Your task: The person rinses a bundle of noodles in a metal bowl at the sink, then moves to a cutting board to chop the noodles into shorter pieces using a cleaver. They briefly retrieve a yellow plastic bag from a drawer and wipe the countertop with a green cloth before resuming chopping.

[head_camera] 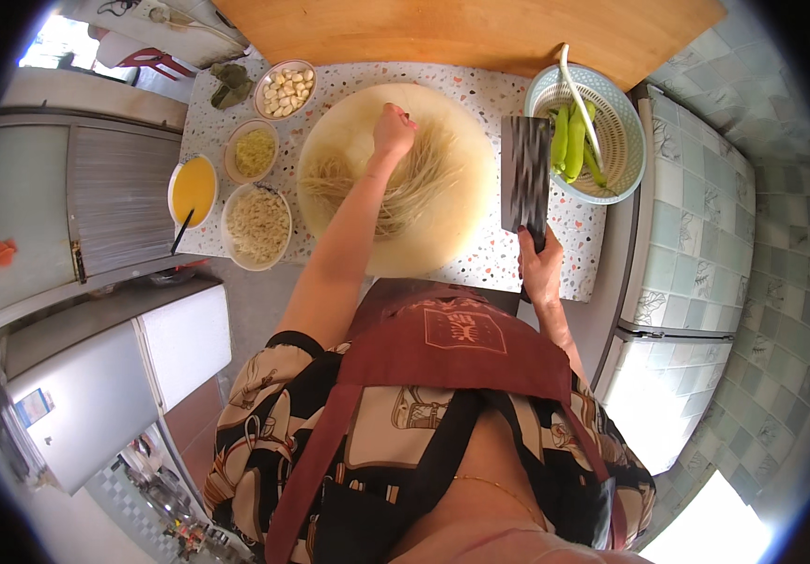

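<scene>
My left hand (395,131) is over the far half of a round pale cutting board (447,243), its fingers curled in. Whether strands are pinched in it I cannot tell. Thin translucent noodles (430,169) lie loosely across the board, around and under my left forearm. In my right hand (543,262) is the dark handle of a cleaver (526,169). Its broad, streaked blade points away from me, to the right of the board. Just beyond the blade, a light blue basin (634,151) holds a basket with long green peppers (575,141) and a white-stemmed scallion (578,95).
Along the left of the speckled counter (482,81) stand bowls of peeled garlic cloves (288,93), minced yellowish pieces (253,151), pale crumbly food (258,227) and beaten egg (193,190) with a dark utensil. Dark leaves (230,84) lie behind. A tile-patterned refrigerator (690,211) borders the right.
</scene>
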`<state>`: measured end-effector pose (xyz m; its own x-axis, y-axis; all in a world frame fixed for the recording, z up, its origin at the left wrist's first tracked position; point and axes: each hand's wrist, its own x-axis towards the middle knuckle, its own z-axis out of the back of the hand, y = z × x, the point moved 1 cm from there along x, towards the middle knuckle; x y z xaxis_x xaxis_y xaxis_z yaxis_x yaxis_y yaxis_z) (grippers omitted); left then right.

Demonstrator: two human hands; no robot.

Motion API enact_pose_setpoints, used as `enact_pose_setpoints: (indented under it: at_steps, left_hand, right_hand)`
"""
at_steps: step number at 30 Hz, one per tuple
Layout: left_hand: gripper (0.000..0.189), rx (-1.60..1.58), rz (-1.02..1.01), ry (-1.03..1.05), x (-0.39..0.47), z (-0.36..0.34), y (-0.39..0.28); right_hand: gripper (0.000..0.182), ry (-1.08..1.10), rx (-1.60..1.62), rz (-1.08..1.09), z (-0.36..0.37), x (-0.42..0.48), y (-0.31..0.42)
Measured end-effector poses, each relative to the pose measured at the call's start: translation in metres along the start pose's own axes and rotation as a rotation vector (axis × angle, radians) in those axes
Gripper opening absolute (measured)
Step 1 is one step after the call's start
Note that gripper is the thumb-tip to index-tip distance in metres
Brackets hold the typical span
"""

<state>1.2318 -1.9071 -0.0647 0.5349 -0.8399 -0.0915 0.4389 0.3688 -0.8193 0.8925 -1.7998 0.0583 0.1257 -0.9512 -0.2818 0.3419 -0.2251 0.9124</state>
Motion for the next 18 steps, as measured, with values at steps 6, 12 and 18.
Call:
enact_pose_setpoints:
  at_steps: [6,12,18]
  left_hand:
    - [0.028,0.331,-0.114,-0.065,-0.004,0.006,-0.016]
    - [0.019,0.465,-0.142,-0.019,0.015,-0.023,-0.028]
    - [0.013,0.111,-0.077,0.097,0.022,-0.015,-0.019]
  right_hand:
    - [0.02,-0.016,-0.006,0.016,-0.005,0.008,0.007]
    - [0.019,-0.069,0.057,-0.017,-0.028,-0.013,0.025]
    - [0.021,-0.134,0.069,-0.022,-0.035,-0.031,0.012]
